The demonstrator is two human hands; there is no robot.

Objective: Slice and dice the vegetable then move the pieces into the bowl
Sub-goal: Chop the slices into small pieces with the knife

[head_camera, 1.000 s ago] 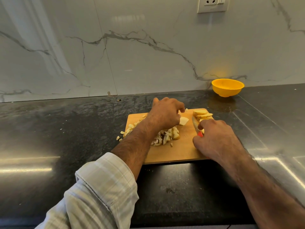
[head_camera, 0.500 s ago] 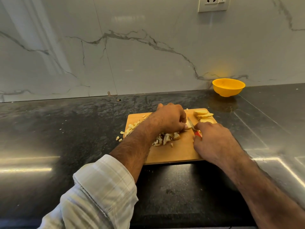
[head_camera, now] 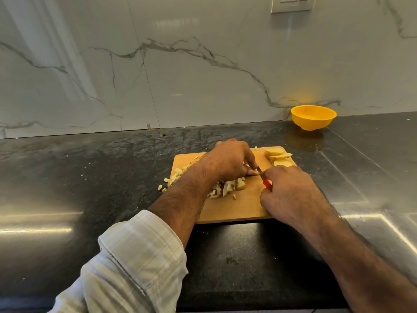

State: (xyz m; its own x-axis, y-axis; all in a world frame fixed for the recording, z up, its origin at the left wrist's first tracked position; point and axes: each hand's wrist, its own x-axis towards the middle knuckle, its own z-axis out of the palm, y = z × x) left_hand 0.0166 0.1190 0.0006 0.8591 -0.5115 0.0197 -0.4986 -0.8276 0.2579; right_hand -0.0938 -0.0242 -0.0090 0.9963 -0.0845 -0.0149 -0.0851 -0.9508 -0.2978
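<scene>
A wooden cutting board (head_camera: pixel 239 208) lies on the dark counter. My left hand (head_camera: pixel 230 160) curls over a pale vegetable slice (head_camera: pixel 253 173) at the board's middle and holds it down with its fingertips. My right hand (head_camera: pixel 291 193) grips a red-handled knife (head_camera: pixel 266 182), its blade set against that slice beside my left fingers. A heap of diced pieces (head_camera: pixel 228 187) lies under and left of my left hand. Three uncut slices (head_camera: pixel 278 157) are stacked at the board's far right corner. The yellow bowl (head_camera: pixel 313 117) stands by the wall at the back right.
A few diced bits (head_camera: pixel 163 187) have spilled onto the counter left of the board. A marble backsplash with a wall socket (head_camera: pixel 292 3) rises behind. A dark counter (head_camera: pixel 90 177) stretches to the left and right of the board.
My left hand drew a slice from the far side to the board's middle and now holds it down. My right hand brought the knife from the slice stack leftward onto that slice.
</scene>
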